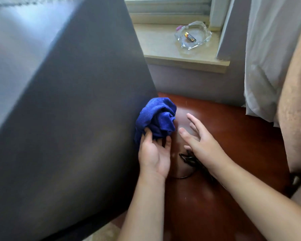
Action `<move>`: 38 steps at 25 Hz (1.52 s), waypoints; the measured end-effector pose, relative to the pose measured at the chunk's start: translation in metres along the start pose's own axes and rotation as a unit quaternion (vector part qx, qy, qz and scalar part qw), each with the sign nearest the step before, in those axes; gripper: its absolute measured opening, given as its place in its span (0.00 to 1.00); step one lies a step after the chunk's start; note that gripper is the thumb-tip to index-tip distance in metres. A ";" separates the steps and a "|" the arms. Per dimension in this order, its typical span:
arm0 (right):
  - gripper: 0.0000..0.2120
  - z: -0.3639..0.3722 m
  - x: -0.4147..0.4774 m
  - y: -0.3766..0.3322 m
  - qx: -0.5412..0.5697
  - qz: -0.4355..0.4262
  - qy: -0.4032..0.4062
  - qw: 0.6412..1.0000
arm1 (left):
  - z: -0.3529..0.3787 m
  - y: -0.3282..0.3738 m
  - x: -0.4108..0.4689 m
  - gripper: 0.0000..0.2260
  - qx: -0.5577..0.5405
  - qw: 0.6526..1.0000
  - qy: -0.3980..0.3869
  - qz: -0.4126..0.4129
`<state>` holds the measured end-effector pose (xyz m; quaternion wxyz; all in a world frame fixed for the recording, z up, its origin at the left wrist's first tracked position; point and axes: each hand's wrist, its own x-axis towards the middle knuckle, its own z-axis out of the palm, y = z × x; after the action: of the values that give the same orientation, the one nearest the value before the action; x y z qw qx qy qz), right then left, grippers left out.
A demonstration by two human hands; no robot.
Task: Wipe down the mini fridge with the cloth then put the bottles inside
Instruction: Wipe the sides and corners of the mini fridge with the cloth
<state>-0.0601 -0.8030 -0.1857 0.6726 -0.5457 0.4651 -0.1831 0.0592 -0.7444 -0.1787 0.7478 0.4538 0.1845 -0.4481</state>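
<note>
The dark grey mini fridge (68,110) fills the left of the head view, seen from above along its side wall. A bunched blue cloth (155,117) rests against the fridge's lower right edge. My left hand (154,153) grips the cloth from below with its fingertips, palm up. My right hand (200,138) hovers just right of the cloth with its fingers spread and holds nothing. No bottles are in view.
A reddish-brown wooden surface (233,136) lies under my hands, with a black cable (186,158) on it. A glass ashtray (193,34) holding a battery sits on the window sill (186,61). White curtain (268,58) and another person's bare arm (296,101) stand at right.
</note>
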 end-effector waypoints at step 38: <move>0.13 0.415 -0.233 0.028 0.239 -0.084 0.098 0.962 | -0.353 0.287 -0.172 0.12 0.374 0.891 -0.212 0.142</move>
<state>0.1590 -0.3837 -0.1241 0.7168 -0.3859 0.4238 -0.3972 0.2550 -0.3063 -0.0978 0.5996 0.6154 -0.2265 -0.4587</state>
